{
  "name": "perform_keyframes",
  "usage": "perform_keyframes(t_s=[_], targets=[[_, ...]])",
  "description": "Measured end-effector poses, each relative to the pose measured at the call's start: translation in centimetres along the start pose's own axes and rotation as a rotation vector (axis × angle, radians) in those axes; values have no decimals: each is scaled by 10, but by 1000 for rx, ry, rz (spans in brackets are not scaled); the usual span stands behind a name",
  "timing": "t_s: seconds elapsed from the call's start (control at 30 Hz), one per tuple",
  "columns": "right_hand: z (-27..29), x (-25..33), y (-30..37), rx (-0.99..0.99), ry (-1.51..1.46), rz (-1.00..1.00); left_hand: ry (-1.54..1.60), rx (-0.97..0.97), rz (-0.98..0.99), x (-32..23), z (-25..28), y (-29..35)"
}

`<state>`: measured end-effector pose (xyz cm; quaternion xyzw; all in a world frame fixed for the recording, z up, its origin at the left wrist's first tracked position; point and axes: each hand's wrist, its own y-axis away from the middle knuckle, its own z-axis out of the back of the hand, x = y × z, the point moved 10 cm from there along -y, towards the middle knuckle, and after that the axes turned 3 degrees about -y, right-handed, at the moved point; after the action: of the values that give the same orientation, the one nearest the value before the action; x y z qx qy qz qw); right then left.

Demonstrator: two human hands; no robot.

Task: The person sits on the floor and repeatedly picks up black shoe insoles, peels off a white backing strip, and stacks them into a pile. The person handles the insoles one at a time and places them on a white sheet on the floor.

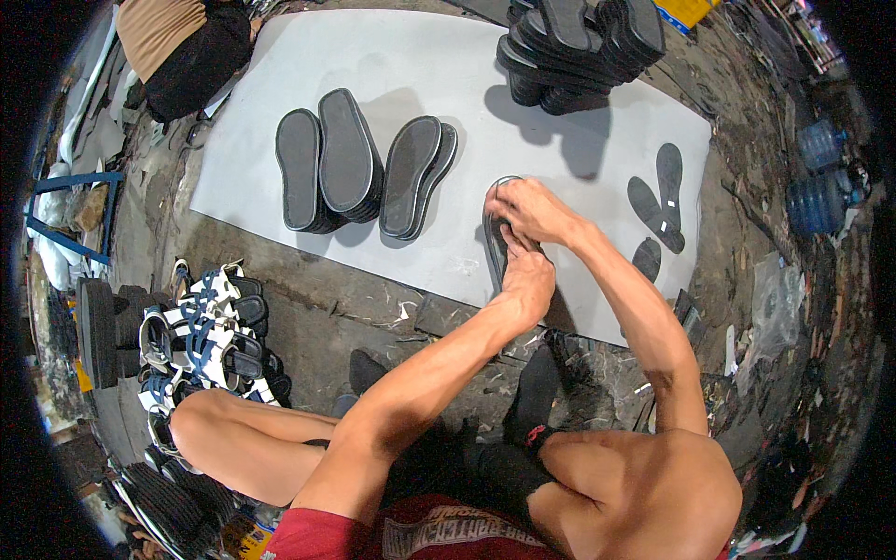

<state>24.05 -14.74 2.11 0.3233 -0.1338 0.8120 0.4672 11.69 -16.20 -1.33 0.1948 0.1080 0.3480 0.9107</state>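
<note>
A dark grey shoe sole (pixel 496 245) with a pale edge lies on the white sheet (pixel 448 56) in front of me. My right hand (pixel 532 211) is closed with bent fingers over its far end. My left hand (pixel 528 278) grips the sole's middle and near part, fingers against its right side; the hands partly hide the sole. To the left are a stack of soles (pixel 300 173), a taller stack (pixel 347 154) and a third stack (pixel 411 177). Three thin dark sole-shaped pieces, one of them a long sole-shaped piece (pixel 669 175), lie to the right.
At the far edge rises a large heap of black soles (pixel 569 51). White and navy sandals (pixel 224 327) are piled beside my left knee. Blue water bottles (pixel 821 203) stand at the right. Another person's dark-clothed leg (pixel 201 65) shows at the far left.
</note>
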Motion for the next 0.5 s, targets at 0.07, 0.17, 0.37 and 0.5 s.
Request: perform_keyframes(t_s=[0.07, 0.17, 0.37, 0.5], targets=[[16, -9, -9, -157, 46, 14, -146, -351, 139, 6, -6, -1], [38, -25, -1, -345, 22, 9, -166, -320, 116, 5, -14, -6], [38, -47, 68, -626, 137, -120, 78, -292, 253, 26, -17, 3], [11, -29, 133, -692, 74, -184, 147, -194, 165, 37, -6, 19]])
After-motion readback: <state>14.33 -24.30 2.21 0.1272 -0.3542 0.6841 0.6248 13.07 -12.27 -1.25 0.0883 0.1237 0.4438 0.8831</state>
